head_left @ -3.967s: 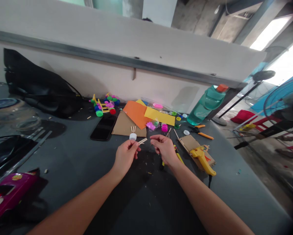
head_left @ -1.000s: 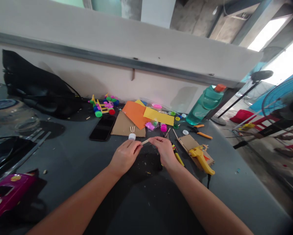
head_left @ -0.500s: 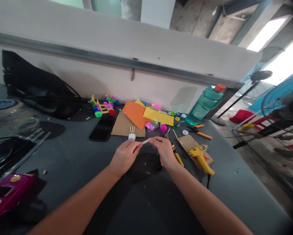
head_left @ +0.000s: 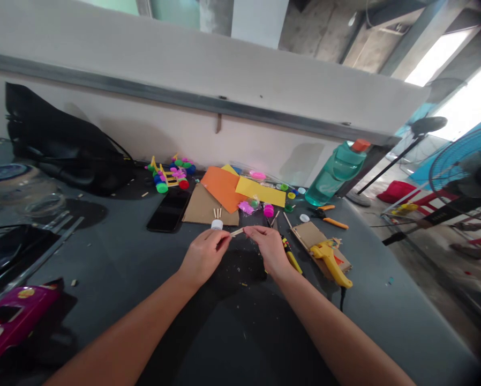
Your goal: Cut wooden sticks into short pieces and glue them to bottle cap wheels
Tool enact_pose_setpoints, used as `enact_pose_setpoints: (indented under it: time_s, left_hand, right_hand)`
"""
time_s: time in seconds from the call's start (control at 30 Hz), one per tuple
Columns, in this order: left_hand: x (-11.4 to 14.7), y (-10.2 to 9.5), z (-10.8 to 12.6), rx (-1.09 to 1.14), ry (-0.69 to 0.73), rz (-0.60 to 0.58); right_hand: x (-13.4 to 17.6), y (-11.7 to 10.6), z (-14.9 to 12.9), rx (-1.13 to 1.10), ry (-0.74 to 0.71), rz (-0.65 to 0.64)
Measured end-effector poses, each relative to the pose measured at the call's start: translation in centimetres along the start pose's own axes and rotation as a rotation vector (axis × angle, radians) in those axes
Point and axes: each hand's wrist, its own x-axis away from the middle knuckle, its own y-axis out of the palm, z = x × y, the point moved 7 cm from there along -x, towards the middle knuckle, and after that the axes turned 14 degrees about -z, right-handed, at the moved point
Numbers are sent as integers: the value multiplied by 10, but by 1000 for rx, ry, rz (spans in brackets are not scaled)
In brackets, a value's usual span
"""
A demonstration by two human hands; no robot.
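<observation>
Between my two hands, just above the dark table [head_left: 208, 338], is a pair of short pale wooden sticks [head_left: 237, 232]. My left hand [head_left: 205, 254] pinches their left end, and the fingertips of my right hand [head_left: 269, 247] close on the right end. Right behind my left hand stands a white bottle cap [head_left: 217, 224], partly hidden by the fingers. A few more short sticks [head_left: 217, 213] lie on the brown cardboard [head_left: 192, 210] beyond it. Beside my right hand rests a yellow-and-black handled tool [head_left: 292, 256], its far end partly covered.
A yellow glue gun [head_left: 332, 261] lies on cardboard at right, near orange-handled pliers [head_left: 331, 215] and a teal bottle [head_left: 333, 174]. Left of centre are a black phone [head_left: 168, 210] and colourful toy parts [head_left: 171, 176]. Orange paper [head_left: 223, 187] lies at the back; a magenta device [head_left: 21, 316] sits front left.
My left hand has shifted very slightly left, and a little more of the pale sticks shows between the hands. The other objects stay where they were.
</observation>
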Motion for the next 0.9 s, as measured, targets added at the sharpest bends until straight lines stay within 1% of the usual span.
enact_pose_setpoints:
  time_s: [0.13,0.23,0.33,0.43,0.57,0.67,0.73,0.9]
  left_hand:
    - [0,-1,-1,7,-21,2]
    - [0,-1,-2,7,-33,-4]
    - [0,-1,-5,10,-55,-2]
    - [0,-1,-7,18,-77,3]
    - [1,-2,-10,27,-89,23]
    - [1,-3,-10,37,-91,33]
    - [1,-3,-11,39,-96,35]
    - [1,-3,-11,27,-102,43]
  right_hand:
    - [0,0,-1,40,-33,-7]
    - [0,0,-4,138,-98,-27]
    - [3,1,-14,329,-197,-27]
    - [9,4,-26,555,-305,2]
    - [14,7,-36,711,-408,36]
    - [16,7,-40,750,-445,51]
    - [16,3,-41,742,-444,82]
    - [13,-13,-36,647,-352,213]
